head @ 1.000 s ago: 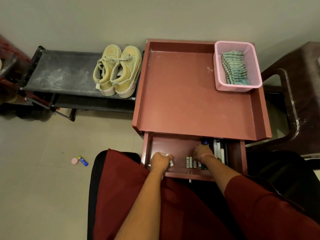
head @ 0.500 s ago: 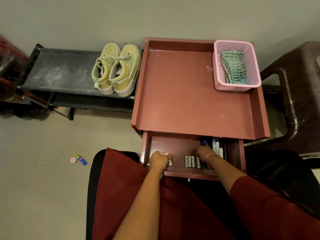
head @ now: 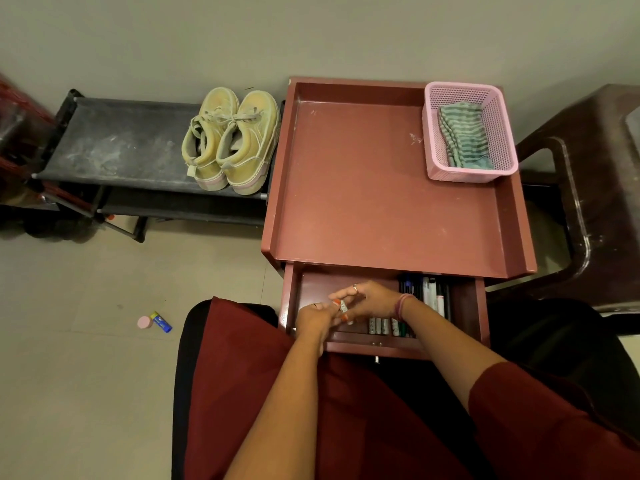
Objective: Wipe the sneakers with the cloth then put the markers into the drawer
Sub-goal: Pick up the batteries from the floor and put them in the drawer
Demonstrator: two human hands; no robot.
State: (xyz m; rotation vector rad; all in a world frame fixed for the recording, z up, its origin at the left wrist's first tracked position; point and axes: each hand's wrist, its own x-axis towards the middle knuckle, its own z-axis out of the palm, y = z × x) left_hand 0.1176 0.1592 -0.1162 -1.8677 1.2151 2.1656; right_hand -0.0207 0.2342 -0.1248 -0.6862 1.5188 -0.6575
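Observation:
The red table's drawer is pulled open toward me. My left hand and my right hand meet inside its left half, and both grip one white marker with red ends. Several markers lie along the drawer's right side. More of these markers lie near its front wall. The pair of yellow sneakers stands on the black shoe rack to the left. The green striped cloth lies in the pink basket.
The pink basket sits on the back right corner of the rimmed table top. A dark plastic chair stands at the right. On the floor at the left lie a pink cap and a small blue and yellow tube.
My right hand has left the markers at the drawer's right and moved left to my left hand. Both now hold the marker that my left hand held alone.

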